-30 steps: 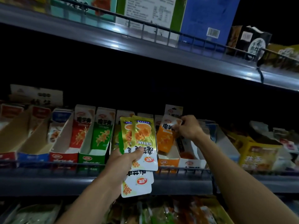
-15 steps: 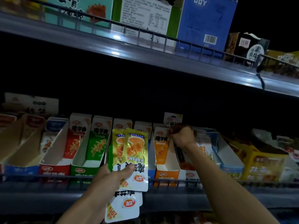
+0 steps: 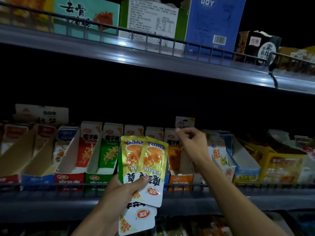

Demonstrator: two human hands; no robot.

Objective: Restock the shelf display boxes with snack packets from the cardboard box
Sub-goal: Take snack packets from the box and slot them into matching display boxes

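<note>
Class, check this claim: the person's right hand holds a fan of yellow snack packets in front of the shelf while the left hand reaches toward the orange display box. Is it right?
Not quite. The head view shows the hands swapped: the left hand holds the yellow snack packets, and the right hand reaches toward the orange display box.

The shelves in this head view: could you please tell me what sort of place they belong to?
Most likely a shop's snack aisle. Metal shelves with wire front rails carry rows of open display boxes of branded packets, a barcoded blue carton stands above, and the left hand holds a fan of snack packets.
</note>
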